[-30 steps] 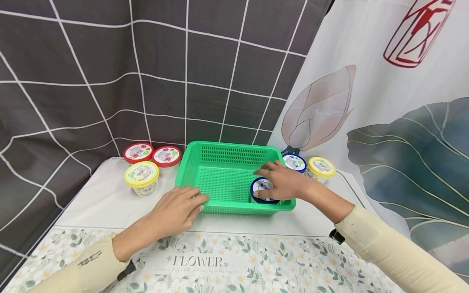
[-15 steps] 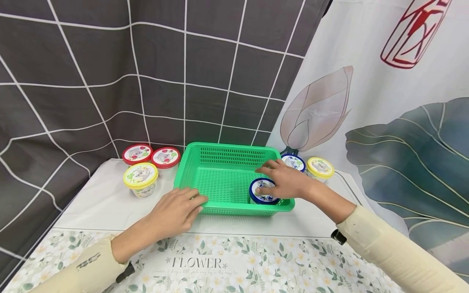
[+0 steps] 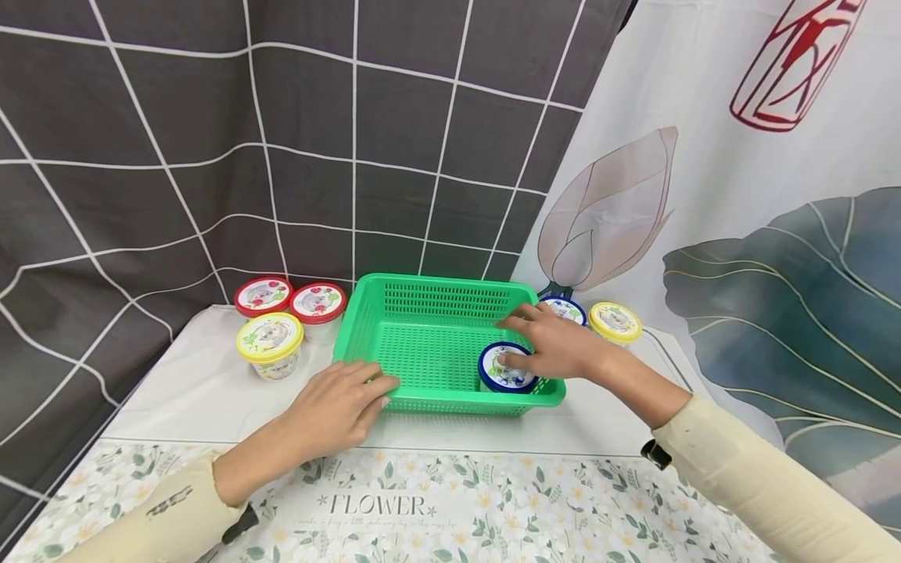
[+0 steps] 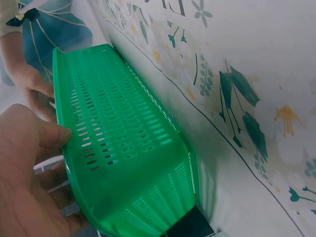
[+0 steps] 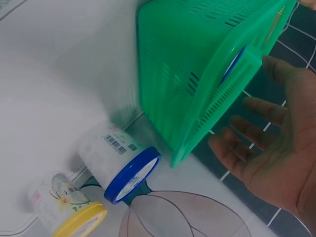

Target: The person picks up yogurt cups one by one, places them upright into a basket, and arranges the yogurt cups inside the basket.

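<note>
A green plastic basket (image 3: 439,397) with perforated walls stands on the table. Inside its front right corner sits a round tub with a blue lid (image 3: 505,369), upright. My left hand (image 3: 338,403) holds the basket's front left rim; in the left wrist view the thumb (image 4: 55,134) lies on the rim and the fingers reach inside. Over the right side of the basket, my right hand (image 3: 559,344) hovers beside the blue-lidded tub. Its fingers (image 5: 266,109) are spread and loosely bent in the right wrist view, holding nothing. Most of that tub is hidden there by the basket wall.
Left of the basket stand two red-lidded tubs (image 3: 319,303) and a yellow-lidded tub (image 3: 270,338). Another blue-lidded tub (image 5: 118,160) and a yellow-lidded tub (image 5: 66,207) stand to its right. A dark grid curtain (image 3: 303,188) hangs behind.
My right hand's fingers have come off the blue-lidded tub, and the hand has drawn slightly right and up. My left hand and the basket look still.
</note>
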